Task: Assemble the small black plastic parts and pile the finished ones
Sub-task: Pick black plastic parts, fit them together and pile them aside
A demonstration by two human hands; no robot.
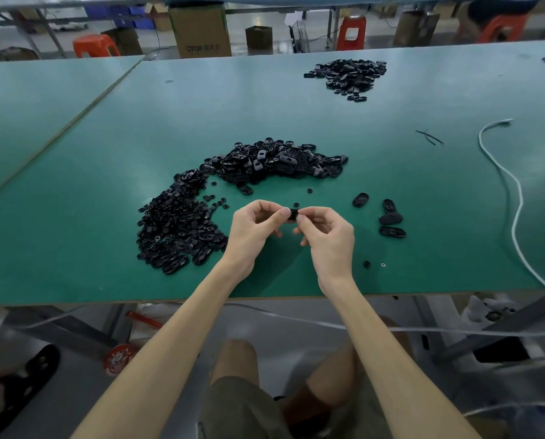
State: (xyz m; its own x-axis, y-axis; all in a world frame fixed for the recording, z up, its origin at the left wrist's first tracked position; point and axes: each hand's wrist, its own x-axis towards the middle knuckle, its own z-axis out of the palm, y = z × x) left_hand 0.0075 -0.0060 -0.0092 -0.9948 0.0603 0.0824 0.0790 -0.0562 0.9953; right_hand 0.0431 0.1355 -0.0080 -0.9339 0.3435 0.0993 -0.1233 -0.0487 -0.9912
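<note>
- In the head view, the left hand and the right hand are meeting over the near middle of the green desk.
- Both hands are pinching one small black part between them. The left thumb and forefinger are closing on its left end and the right thumb and forefinger on its right end. The remaining fingers are curling loosely underneath, holding nothing else.
- A curved heap of loose parts is lying on the desk, sweeping from just left of the hands round to the far side of them.
- A smaller separate pile is sitting well apart, far and to the right.
- A few oval pieces are lying singly to the right of the hands, two of them touching.
- Two tiny ring pieces are resting near the desk's near edge, right of the right wrist.
- A white cable is snaking along the right side of the desk and running off its near edge.
- Beyond the far edge, a cardboard box and a red stool are standing on the floor.
</note>
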